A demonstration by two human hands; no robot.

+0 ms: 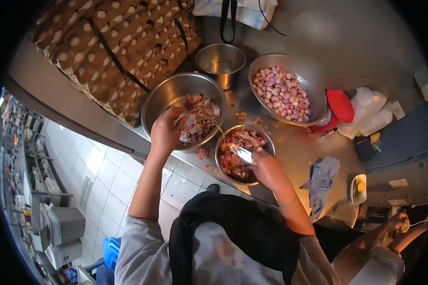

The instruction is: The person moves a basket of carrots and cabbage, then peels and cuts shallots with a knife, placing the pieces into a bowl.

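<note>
My left hand (164, 130) is over the near side of a large steel bowl (150, 102), thumb and fingers apart, with nothing visible between them. Stringy brown trimmings (204, 114) and purplish skins lie in that bowl. In my right hand (268, 168) is a knife (243, 154), its bright blade pointing left above a smaller steel bowl (218, 159). Reddish, unpeeled-looking shallots (245, 140) and loose skins fill the smaller bowl. Behind it stands a wide steel colander (266, 59) heaped with pink peeled shallots (283, 95).
Stacked egg trays (114, 47) stand at the back left, beside an empty steel pot (221, 66). To the right are a red lid (341, 105), plastic bags (368, 109), and a blue-grey cloth (322, 183). Another person's hands (399, 222) work at lower right.
</note>
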